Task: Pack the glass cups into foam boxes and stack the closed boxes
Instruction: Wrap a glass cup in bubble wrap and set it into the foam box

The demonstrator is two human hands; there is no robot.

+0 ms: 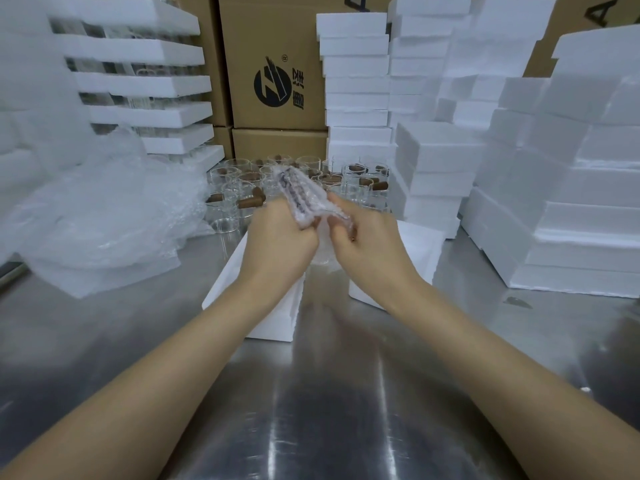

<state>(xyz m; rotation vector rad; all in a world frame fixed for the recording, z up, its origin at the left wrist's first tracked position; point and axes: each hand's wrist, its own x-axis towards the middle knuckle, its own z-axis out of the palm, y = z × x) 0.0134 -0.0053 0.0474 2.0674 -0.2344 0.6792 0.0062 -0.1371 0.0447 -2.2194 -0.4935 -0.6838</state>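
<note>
White foam boxes (pixel 356 77), brown w/ black logo cartons (pixel 277 64)

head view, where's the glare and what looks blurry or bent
Head view: streaky glare on the metal table; the bubble wrap pinched by the left hand and right hand is motion-smeared; the foam stacks at the right edge lean from wide-angle distortion; far-left foam is soft.

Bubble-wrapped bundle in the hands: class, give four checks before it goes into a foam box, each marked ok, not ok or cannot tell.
1. Grip on the bubble-wrapped bundle by left hand and right hand: ok.
2. Its wrap closed all round: cannot tell.
3. A foam box lies on the table beneath the hands: ok.
4. Box cavity free: cannot tell.
5. Loose glass cups stand apart, behind: ok.
</note>
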